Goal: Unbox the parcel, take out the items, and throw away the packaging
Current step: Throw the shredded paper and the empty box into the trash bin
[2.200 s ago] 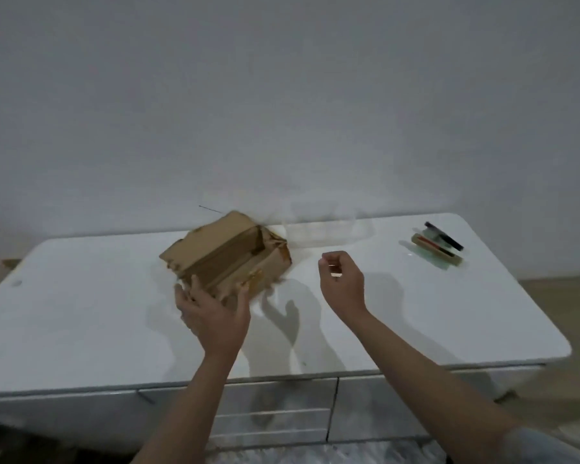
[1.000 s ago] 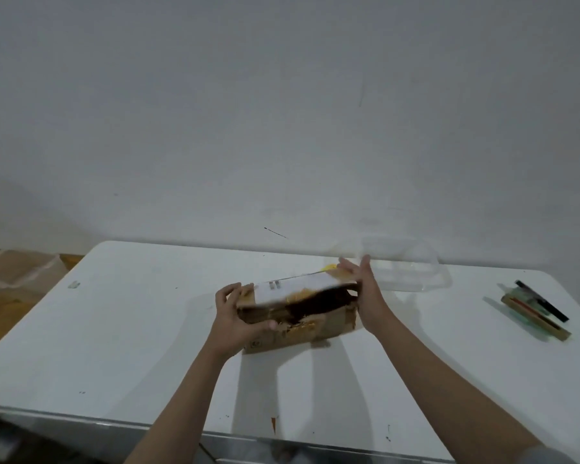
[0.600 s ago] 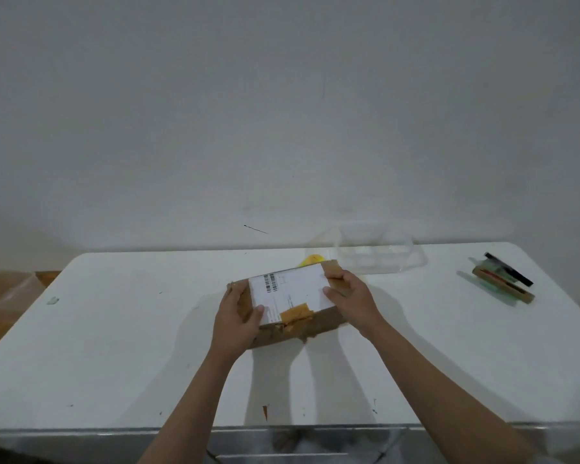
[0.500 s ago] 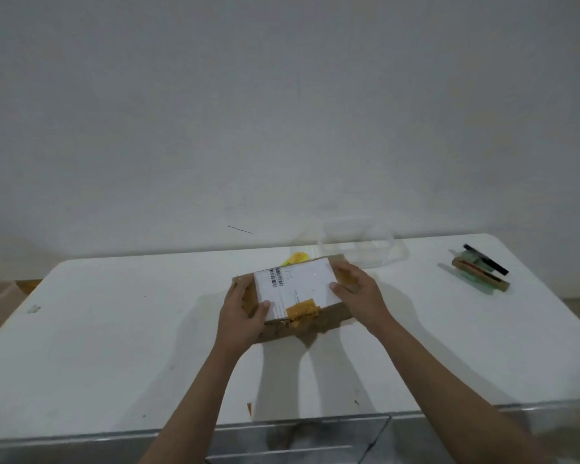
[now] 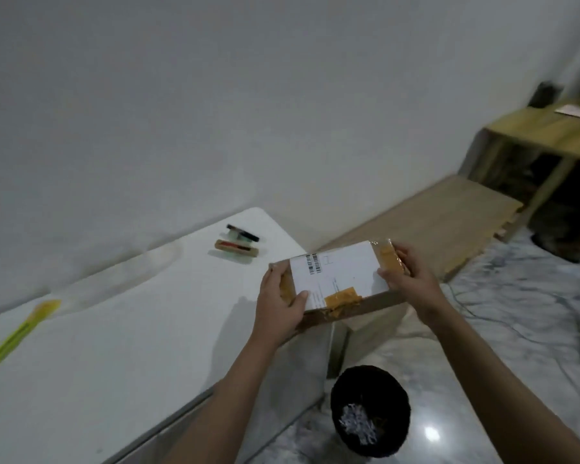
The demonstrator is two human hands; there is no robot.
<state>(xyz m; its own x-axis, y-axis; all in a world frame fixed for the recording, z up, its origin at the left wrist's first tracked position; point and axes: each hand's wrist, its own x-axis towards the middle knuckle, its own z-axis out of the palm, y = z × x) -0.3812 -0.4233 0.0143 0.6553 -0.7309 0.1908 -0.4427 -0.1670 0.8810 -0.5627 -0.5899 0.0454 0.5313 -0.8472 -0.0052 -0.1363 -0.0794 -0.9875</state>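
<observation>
Cardboard parcel box (image 5: 340, 283) lifted off white table (image 5: 121, 329), now held past its edge above black waste bin (image 5: 370, 416) | left hand (image 5: 278, 304), right hand (image 5: 407, 277) clasping opposite ends | disposal judged imminent.

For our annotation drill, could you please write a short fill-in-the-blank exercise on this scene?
1. Both hands, left hand and right hand, hold the cardboard ____.
2. The label on the box is ____ in colour.
3. On the floor below the hands stands a black ____.
4. The yellow-green packet lies on the white ____.

Missing words: box; white; bin; table
</observation>
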